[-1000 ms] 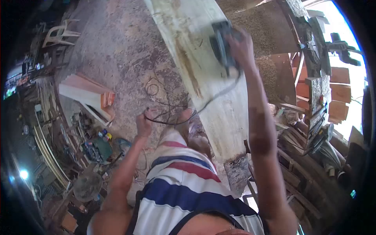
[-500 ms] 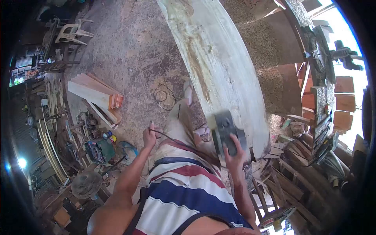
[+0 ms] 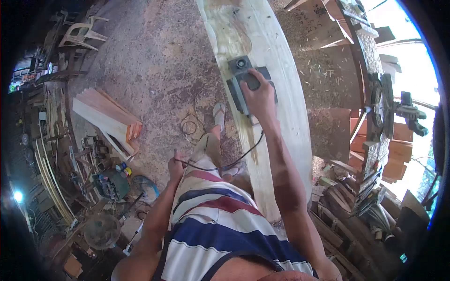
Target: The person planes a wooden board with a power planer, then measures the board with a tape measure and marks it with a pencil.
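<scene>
A long pale slab of wood [image 3: 283,140] with brown streaks runs from near to far, right of a dusty, blotched floor [image 3: 159,61]. To the left are a fanned stack of boards [image 3: 104,112], a plastic chair [image 3: 84,35] farther off, and a round fan [image 3: 101,232] nearer. Reddish boards [image 3: 398,154] stand at far right. The dark power tool [image 3: 241,71] rests on the slab's left part, under the right hand [image 3: 260,96], which grips its top. The left hand [image 3: 176,167] is curled around the black cord [image 3: 213,168], which sags toward the tool's near end.
</scene>
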